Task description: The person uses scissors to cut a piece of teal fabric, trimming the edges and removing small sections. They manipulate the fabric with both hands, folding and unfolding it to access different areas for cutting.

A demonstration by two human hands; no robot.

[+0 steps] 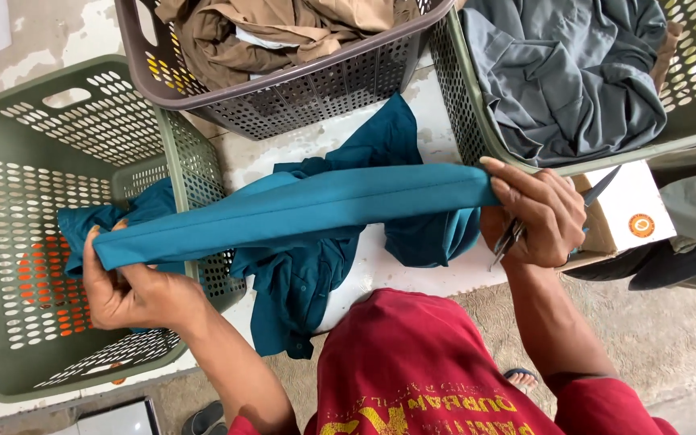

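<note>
Teal garment (292,211) is being stretched taut between the left hand (134,290) and right hand (529,213), both closed on it, exposing the seam; the right is also gripping snips (598,192).

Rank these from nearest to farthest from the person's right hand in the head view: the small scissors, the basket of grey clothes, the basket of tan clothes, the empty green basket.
1. Small scissors, held in the right hand.
2. Basket of grey clothes, directly above that hand.
3. Basket of tan clothes, up and towards the middle.
4. Empty green basket, far across by the left hand.
</note>
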